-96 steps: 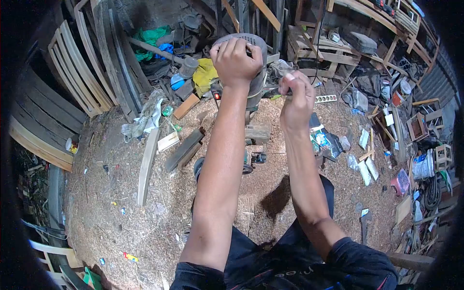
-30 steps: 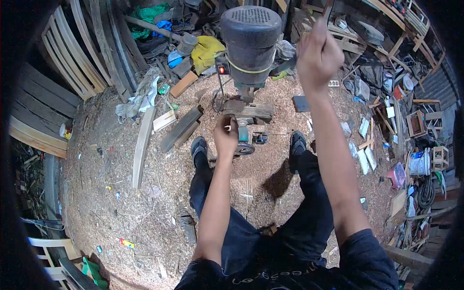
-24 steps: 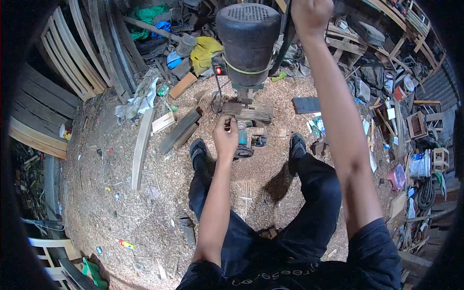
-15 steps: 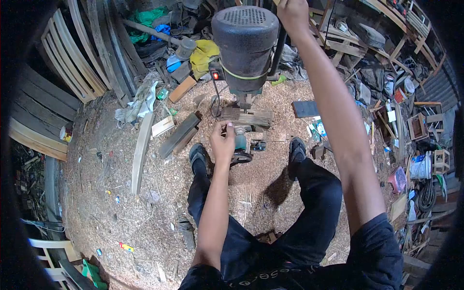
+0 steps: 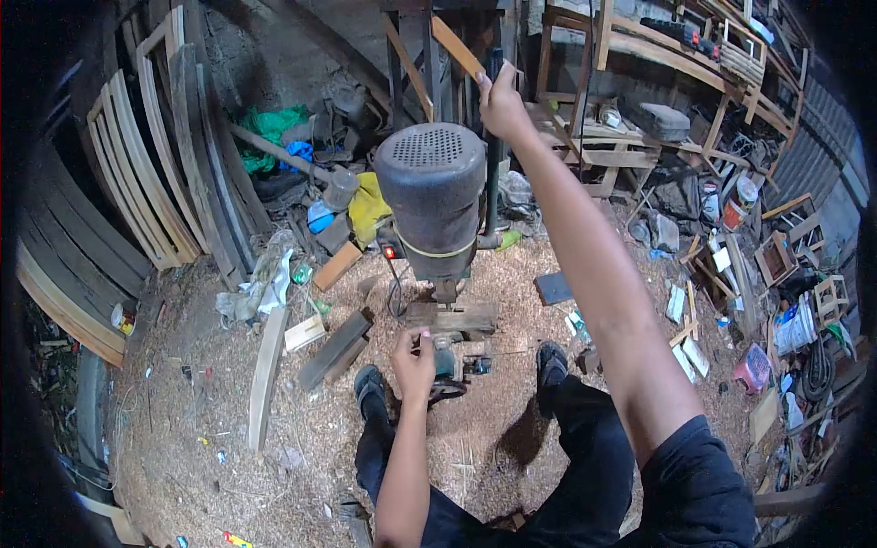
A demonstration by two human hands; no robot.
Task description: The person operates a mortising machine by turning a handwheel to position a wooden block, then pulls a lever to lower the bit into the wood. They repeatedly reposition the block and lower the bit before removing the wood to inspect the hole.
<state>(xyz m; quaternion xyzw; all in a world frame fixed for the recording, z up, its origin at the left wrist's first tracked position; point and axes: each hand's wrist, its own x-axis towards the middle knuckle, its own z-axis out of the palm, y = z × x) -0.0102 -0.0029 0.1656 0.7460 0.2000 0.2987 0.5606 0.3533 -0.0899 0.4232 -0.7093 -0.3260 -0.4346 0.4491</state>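
A dark machine with a rounded, vented motor housing (image 5: 432, 187) stands upright in the middle, a small red light glowing on its left side. Below its head lies a rough wooden block (image 5: 468, 318). My left hand (image 5: 414, 365) is at the block's near left side, fingers curled together; what they pinch, if anything, is too small to tell. Just nearer to me are a green machine part (image 5: 446, 363) and a dark handwheel (image 5: 448, 391). My right hand (image 5: 504, 108) is raised behind the motor, its fingers wrapped round a dark upright bar (image 5: 493, 173).
Shavings cover the floor (image 5: 210, 393). Curved wooden slats (image 5: 137, 164) lean at the left. Loose wood pieces, such as a dark beam (image 5: 334, 349), lie left of the machine. Wooden frames (image 5: 630, 46) and a pink basket (image 5: 753, 365) are at the right. My feet flank the machine.
The view has tilted up, so the machine and floor appear lower and more of the back wall shows. My right hand is now fully in view; my left hand stays by the block.
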